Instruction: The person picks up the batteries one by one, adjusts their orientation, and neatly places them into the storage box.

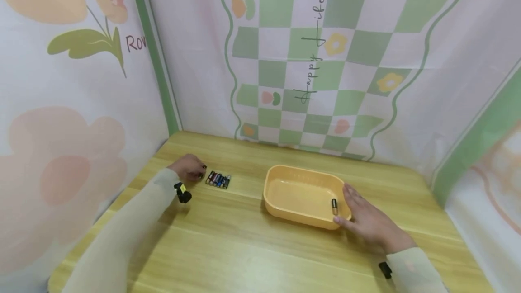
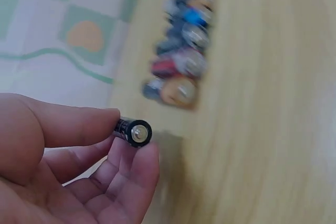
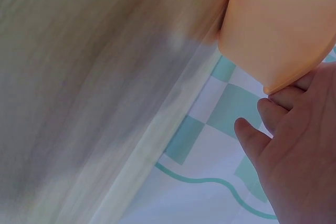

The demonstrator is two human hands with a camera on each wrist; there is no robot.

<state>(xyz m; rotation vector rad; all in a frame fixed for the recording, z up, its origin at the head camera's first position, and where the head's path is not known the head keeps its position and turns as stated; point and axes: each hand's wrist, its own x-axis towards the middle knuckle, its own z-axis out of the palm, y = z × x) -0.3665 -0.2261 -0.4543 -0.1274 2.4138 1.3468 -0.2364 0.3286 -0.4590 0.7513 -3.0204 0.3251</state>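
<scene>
At the left of the table my left hand (image 1: 188,167) pinches a small black battery (image 2: 135,131) between thumb and fingers, its metal end facing the wrist camera. Right beside that hand lies a row of several batteries (image 1: 218,180), side by side, blurred in the left wrist view. My right hand (image 1: 372,223) holds the right end of a yellow-orange plastic tray (image 1: 291,215), with the thumb at the near corner and the fingers along the rim. One black and copper battery (image 1: 334,206) lies inside the tray near its right end.
The wooden table (image 1: 228,248) has its back edge against a printed curtain (image 1: 277,71) with green checks. Another flowered curtain (image 1: 81,85) hangs along the left side. Small black devices are strapped at both wrists.
</scene>
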